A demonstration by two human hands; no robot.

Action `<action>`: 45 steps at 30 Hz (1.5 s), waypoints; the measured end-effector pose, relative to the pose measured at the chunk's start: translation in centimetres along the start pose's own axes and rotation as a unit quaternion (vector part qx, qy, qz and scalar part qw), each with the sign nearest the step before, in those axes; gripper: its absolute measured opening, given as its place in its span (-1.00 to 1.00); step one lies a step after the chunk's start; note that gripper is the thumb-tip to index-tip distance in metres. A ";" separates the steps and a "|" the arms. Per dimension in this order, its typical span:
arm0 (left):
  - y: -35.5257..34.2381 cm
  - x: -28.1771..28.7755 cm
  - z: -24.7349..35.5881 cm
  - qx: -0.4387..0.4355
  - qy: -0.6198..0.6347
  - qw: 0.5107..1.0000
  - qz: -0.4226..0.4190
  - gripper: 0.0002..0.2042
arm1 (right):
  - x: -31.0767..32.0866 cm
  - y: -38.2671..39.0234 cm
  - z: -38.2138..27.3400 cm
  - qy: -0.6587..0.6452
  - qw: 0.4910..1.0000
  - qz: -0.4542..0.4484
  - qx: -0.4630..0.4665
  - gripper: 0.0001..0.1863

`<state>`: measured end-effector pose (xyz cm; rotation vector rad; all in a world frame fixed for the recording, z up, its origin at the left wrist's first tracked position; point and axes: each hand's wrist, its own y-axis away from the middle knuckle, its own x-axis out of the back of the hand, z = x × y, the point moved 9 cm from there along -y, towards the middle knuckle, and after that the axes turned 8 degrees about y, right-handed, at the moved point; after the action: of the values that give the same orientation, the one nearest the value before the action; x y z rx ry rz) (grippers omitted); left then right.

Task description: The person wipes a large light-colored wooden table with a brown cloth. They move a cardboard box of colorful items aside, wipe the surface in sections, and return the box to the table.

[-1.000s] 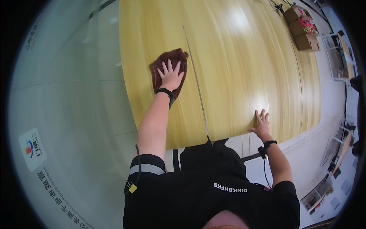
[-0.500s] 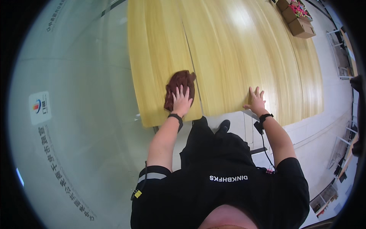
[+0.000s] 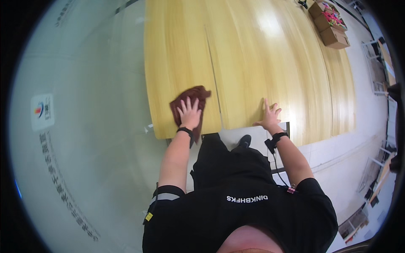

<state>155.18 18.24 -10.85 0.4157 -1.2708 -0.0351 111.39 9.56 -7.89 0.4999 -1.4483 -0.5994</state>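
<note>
My left hand (image 3: 190,113) lies flat with fingers spread on a dark reddish-brown cloth (image 3: 197,92), pressing it against the wooden table (image 3: 270,63). The cloth is crumpled, and one end trails past my wrist over the table's near edge. Its middle is hidden under my palm. To the right, my right hand (image 3: 270,117) rests at the near edge of the tabletop, fingers apart and nothing in it. Both wrists wear black bands, and a cable runs from the right one.
An open cardboard box (image 3: 333,33) with small colourful items stands at the far right of the table. A small black object (image 3: 303,4) lies left of it. Narrow seams cross the tabletop. A glass panel (image 3: 93,126) rises along the left side.
My left hand and the cloth have shifted left, and the cloth's end now hangs over the near edge. My right hand has moved left along the edge. The view has shifted slightly.
</note>
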 end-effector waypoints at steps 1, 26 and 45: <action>-2.6 0.8 -0.8 0.012 0.008 1.000 -0.004 -0.27 | 0.0 0.2 -0.5 0.011 1.000 -0.009 -0.012 0.63; -15.5 6.8 -7.2 -0.018 -0.024 1.000 -0.004 -0.25 | 1.8 0.5 2.2 -0.036 0.999 0.001 -0.037 0.60; 5.9 3.2 -9.9 -0.025 0.020 0.999 0.025 -0.32 | 2.7 0.9 1.7 0.035 0.999 0.006 -0.037 0.60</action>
<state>164.21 25.69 -8.32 0.3400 -1.2374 -0.0170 109.85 8.57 -5.20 0.4498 -1.3566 -0.6163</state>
